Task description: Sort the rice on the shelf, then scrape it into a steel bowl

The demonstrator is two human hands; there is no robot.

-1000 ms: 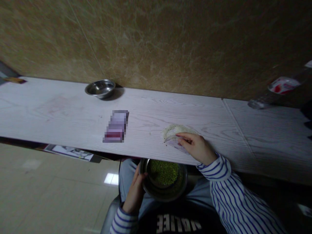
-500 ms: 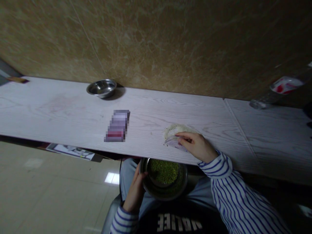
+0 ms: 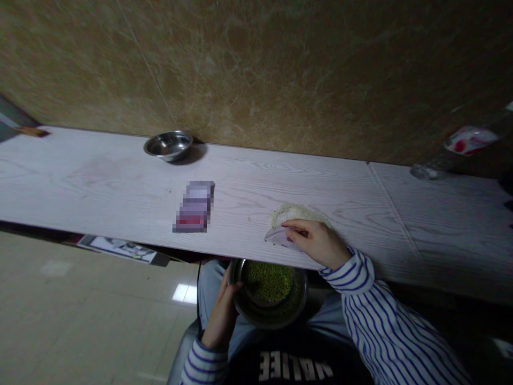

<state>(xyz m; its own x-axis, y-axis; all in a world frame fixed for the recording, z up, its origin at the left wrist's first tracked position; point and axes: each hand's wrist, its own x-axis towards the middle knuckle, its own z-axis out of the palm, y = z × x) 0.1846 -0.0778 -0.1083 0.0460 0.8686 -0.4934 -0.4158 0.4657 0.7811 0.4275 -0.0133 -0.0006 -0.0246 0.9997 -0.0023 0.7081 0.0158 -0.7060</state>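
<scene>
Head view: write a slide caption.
Left hand holds a metal bowl of green grains over the lap; right hand pinches a thin translucent piece at the tabletop.

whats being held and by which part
Left hand holds a metal bowl of green beans by its left rim; right hand pinches a translucent piece, seemingly by its edge.

I have room to pass over the table (image 3: 248, 171) between the blurred rectangle (image 3: 194, 207) and the right hand (image 3: 319, 241). The wall (image 3: 256, 80) blocks me behind, the bottle (image 3: 452, 151) at far right.
</scene>
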